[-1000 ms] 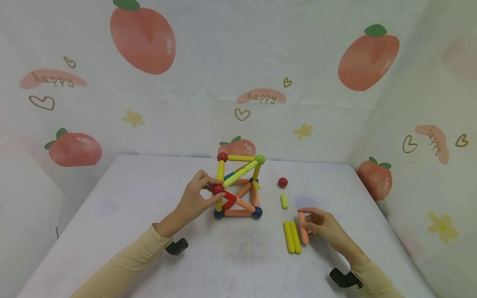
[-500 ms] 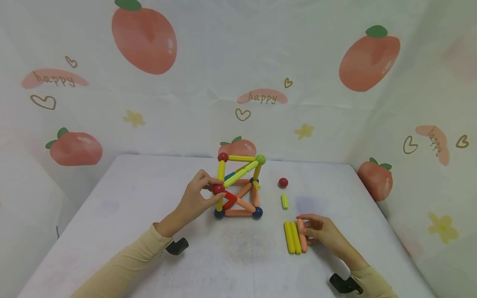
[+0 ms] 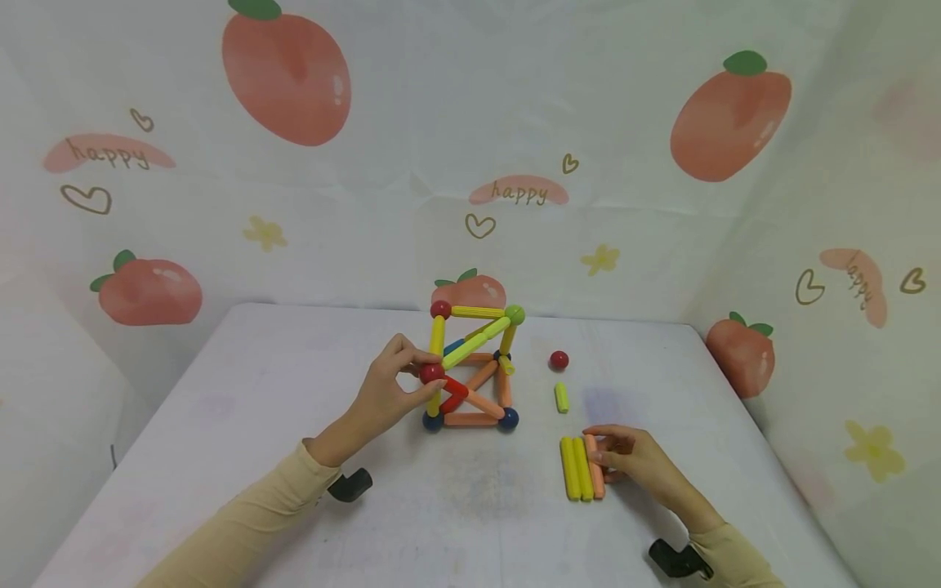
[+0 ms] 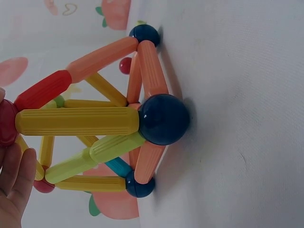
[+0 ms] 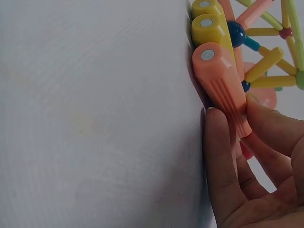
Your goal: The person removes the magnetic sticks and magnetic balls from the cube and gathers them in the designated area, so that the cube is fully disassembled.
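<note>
White table [image 3: 470,531]; pale backdrop [image 3: 470,106], printed red fruits [image 3: 287,82], yellow flowers [image 3: 600,259].

dim, greyish light; soft-edged shadows.

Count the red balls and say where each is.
3. The near red ball is pinched by the left hand; the rear red ball tops the far-left corner of the frame; the loose red ball lies to its right.
</note>
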`<state>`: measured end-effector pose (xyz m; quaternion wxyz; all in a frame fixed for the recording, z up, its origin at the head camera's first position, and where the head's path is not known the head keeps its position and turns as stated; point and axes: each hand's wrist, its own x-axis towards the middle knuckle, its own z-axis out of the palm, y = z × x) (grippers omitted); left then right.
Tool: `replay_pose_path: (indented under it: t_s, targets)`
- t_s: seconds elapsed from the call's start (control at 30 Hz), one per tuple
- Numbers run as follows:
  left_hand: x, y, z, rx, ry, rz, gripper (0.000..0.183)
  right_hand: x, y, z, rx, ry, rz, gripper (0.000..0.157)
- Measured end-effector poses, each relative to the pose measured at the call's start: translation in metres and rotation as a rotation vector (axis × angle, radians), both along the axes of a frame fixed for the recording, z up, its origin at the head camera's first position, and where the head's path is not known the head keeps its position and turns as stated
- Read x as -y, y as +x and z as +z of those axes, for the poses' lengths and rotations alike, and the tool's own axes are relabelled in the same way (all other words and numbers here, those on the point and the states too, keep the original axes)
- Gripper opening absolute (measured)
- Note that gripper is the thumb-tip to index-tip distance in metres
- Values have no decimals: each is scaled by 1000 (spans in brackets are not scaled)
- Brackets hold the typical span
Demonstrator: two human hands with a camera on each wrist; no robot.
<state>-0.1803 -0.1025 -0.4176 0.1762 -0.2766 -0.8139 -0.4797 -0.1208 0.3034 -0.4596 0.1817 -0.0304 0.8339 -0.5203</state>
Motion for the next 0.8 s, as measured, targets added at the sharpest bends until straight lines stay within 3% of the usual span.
replay_pose_path:
  t_s: [0.8]
  targets:
    - [0,0,1,1,-2,0,32,1,-2,-1,34,38,-2,56]
